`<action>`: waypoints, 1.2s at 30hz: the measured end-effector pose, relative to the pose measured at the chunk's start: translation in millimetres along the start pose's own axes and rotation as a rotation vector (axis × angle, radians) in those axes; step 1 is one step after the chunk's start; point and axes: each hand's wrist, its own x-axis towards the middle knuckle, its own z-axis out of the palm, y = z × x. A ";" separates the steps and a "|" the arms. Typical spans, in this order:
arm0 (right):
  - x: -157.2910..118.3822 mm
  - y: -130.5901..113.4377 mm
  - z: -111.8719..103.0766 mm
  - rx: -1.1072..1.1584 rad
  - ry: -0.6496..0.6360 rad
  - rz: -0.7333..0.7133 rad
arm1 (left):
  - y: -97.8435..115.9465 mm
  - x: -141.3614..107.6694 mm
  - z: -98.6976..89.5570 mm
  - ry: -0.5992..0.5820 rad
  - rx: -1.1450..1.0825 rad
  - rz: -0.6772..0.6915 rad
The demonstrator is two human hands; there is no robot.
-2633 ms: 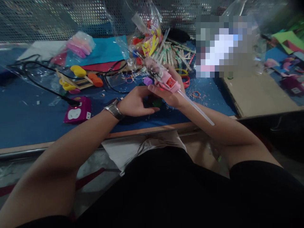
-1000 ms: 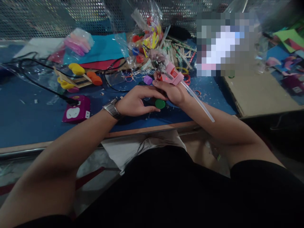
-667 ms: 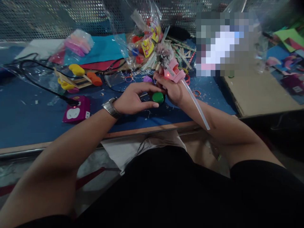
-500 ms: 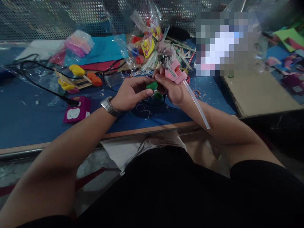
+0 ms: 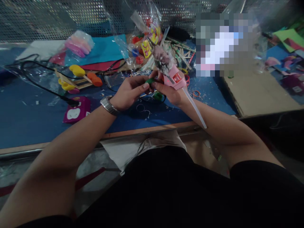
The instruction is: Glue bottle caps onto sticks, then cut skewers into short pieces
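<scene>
Fingers of my left hand point(image 5: 129, 91) pinch a small green piece point(image 5: 149, 81), which looks like soft clay. My right hand point(image 5: 169, 91) is closed around the handle of a pink hot glue gun point(image 5: 177, 79), its thumb against the green piece too. From the gun's back a translucent glue stick point(image 5: 196, 109) juts out over my right forearm. Greyish-white scraps cling about the gun's nozzle end point(image 5: 162, 58), which points away from me. Another green lump point(image 5: 158, 96) lies on the table below my hands. The handle is mostly hidden by my fingers.
A purple power socket point(image 5: 77, 110) with a black cable stands at left. Behind it is a wooden stick frame point(image 5: 80, 83) with yellow and orange lumps. Sticks point(image 5: 186, 53), plastic bags and coloured sheets point(image 5: 106, 47) crowd the back; cardboard point(image 5: 261, 95) lies right.
The glue gun has tilted and come slightly down, its nozzle end swinging left. My hands have drawn closer together, and less of the green piece shows between the fingers.
</scene>
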 end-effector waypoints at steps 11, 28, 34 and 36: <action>-2.9 -5.1 0.9 0.006 0.104 -0.053 | -5.1 4.1 -7.9 0.055 0.207 0.132; -4.6 4.0 3.0 0.154 0.090 -0.006 | -11.0 5.5 -13.5 0.040 0.292 0.207; -6.5 2.0 0.8 0.139 0.079 0.016 | -11.2 3.0 -12.1 0.077 0.340 0.186; -6.0 2.4 0.3 0.149 0.077 0.058 | -10.4 2.2 -11.9 0.082 0.353 0.167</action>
